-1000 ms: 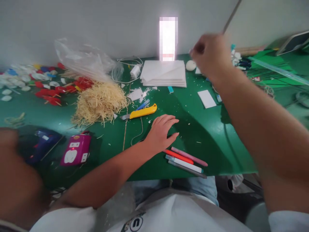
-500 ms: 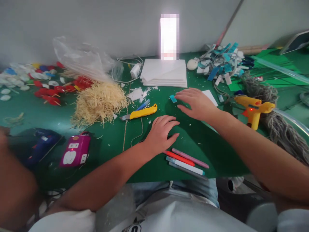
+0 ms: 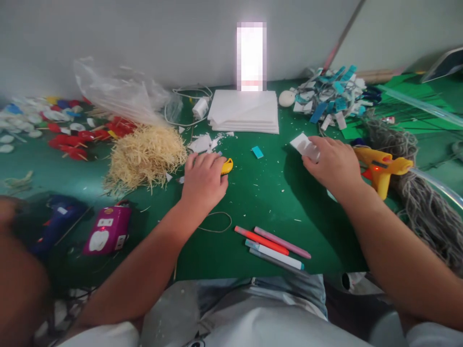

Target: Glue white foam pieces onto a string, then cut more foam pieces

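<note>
My left hand (image 3: 204, 180) is curled over the yellow utility knife (image 3: 227, 166), covering most of it; one yellow end shows past the fingers. On the right, my right hand (image 3: 333, 161) pinches a small white piece of foam sheet or card (image 3: 301, 143), tilted up from the green table. Between the hands lies a small blue rectangular piece (image 3: 257, 152), touched by neither. White scraps (image 3: 200, 143) lie just beyond my left fingers. A loop of thin cord (image 3: 229, 221) rests near my left wrist.
Several markers (image 3: 275, 241) lie near the front edge. White sheets (image 3: 244, 111) are stacked at the back. Straw-like shreds (image 3: 144, 156), a purple power adapter (image 3: 107, 230) and a blue glue gun (image 3: 63, 219) are left; a yellow glue gun (image 3: 381, 166) and grey yarn (image 3: 408, 183) are right.
My left hand has moved left and away from me onto the utility knife. My right hand has moved right, off the blue piece, and has taken hold of the white piece.
</note>
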Demonstrator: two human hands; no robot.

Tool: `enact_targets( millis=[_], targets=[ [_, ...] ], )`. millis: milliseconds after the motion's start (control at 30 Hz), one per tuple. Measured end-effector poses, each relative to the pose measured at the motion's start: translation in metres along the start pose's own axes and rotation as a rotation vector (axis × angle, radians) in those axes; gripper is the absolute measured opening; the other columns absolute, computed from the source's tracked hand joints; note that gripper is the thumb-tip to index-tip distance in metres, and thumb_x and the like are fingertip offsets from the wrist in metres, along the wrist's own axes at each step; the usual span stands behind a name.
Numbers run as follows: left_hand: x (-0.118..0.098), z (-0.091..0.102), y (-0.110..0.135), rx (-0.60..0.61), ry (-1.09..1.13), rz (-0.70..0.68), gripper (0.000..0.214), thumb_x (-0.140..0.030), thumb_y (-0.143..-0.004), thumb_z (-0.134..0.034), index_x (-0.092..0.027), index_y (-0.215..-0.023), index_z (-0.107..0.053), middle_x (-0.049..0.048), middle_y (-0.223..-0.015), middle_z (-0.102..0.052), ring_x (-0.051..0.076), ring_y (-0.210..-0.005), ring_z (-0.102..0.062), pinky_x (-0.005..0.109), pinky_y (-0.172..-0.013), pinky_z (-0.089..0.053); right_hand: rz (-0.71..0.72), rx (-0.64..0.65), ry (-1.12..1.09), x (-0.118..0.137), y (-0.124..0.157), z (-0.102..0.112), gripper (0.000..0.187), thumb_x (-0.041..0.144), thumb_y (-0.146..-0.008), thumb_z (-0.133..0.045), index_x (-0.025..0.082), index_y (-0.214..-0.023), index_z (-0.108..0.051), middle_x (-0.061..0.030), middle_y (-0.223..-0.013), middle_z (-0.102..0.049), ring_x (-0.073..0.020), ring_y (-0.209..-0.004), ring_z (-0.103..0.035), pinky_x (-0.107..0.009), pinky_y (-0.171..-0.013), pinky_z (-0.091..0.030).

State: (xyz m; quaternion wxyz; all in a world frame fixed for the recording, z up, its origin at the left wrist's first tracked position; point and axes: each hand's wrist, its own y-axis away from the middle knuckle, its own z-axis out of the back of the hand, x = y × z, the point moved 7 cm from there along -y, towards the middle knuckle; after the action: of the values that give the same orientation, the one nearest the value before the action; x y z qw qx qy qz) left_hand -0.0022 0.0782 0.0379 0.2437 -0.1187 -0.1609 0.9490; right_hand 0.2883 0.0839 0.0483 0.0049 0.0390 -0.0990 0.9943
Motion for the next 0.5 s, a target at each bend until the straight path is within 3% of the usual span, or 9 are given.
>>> enact_targets(
  millis=[100, 300, 400, 500],
  targets=[
    [0.01, -0.001, 0.002, 0.041, -0.053, 0.001, 0.033, -0.017, -0.086, -0.062, -0.022, -0.117, -0.071, 0.0139, -0.109, -0.076, 0.039, -0.108, -0.069, 0.064, -0.106, -0.048, 0.159, -0.09, -0.188, 0.002, 0.006, 0.003, 0.047, 0.032, -0.09, -0.06, 0.018, -0.134, -0.072, -0.018, -0.128, -0.08, -0.0405, -0.115, -0.075, -0.06, -0.098, -0.059],
    [0.013, -0.003, 0.004, 0.1, -0.071, 0.012, 0.035, -0.024, -0.087, -0.063, -0.02, -0.12, -0.072, 0.016, -0.104, -0.073, 0.041, -0.101, -0.066, 0.059, -0.091, -0.052, 0.554, 0.075, -0.395, 0.031, 0.023, -0.008, 0.045, 0.031, -0.096, -0.058, 0.016, -0.136, -0.072, -0.0181, -0.129, -0.08, -0.0342, -0.118, -0.077, -0.053, -0.1, -0.062],
    [0.01, -0.005, 0.002, 0.125, -0.063, -0.014, 0.028, -0.025, -0.087, -0.064, -0.025, -0.114, -0.073, 0.0122, -0.096, -0.074, 0.038, -0.097, -0.067, 0.054, -0.086, -0.051, 0.61, 0.114, -0.384, 0.036, 0.026, -0.011, 0.048, 0.031, -0.094, -0.061, 0.015, -0.138, -0.071, -0.0192, -0.135, -0.077, -0.0344, -0.123, -0.074, -0.053, -0.102, -0.062],
    [0.007, 0.005, 0.0, 0.044, -0.059, -0.019, 0.03, -0.023, -0.087, -0.064, -0.026, -0.115, -0.074, 0.0101, -0.091, -0.073, 0.036, -0.092, -0.066, 0.051, -0.081, -0.049, 0.595, 0.118, -0.311, 0.036, 0.027, -0.01, 0.049, 0.035, -0.094, -0.064, 0.013, -0.136, -0.072, -0.0207, -0.136, -0.075, -0.0358, -0.12, -0.074, -0.054, -0.1, -0.062]
  ],
)
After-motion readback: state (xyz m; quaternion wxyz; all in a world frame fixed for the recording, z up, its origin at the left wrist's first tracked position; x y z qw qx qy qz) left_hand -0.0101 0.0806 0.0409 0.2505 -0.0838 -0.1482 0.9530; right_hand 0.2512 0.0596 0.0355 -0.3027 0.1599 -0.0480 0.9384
